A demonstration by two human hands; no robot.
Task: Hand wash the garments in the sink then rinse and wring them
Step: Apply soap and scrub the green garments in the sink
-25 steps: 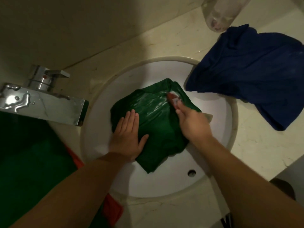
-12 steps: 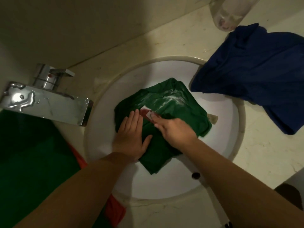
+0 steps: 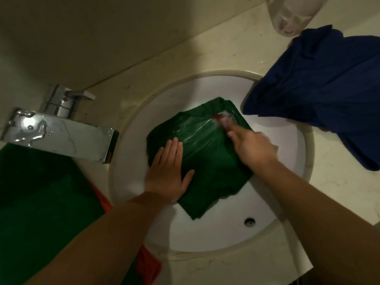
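One green garment [image 3: 207, 161] lies folded in the sink [image 3: 283, 194], soap streaks across its top. Your left hand [image 3: 167, 173] is flat on its near-left part, fingers spread, no grip. Your right hand [image 3: 249, 148] has its grip clamped on a small red-and-white bar [image 3: 223, 119], blurred, at the garment's far corner. One blue garment [image 3: 320, 89] drapes from table [image 3: 339, 192] over sink rim. One tap [image 3: 59, 132] at left.
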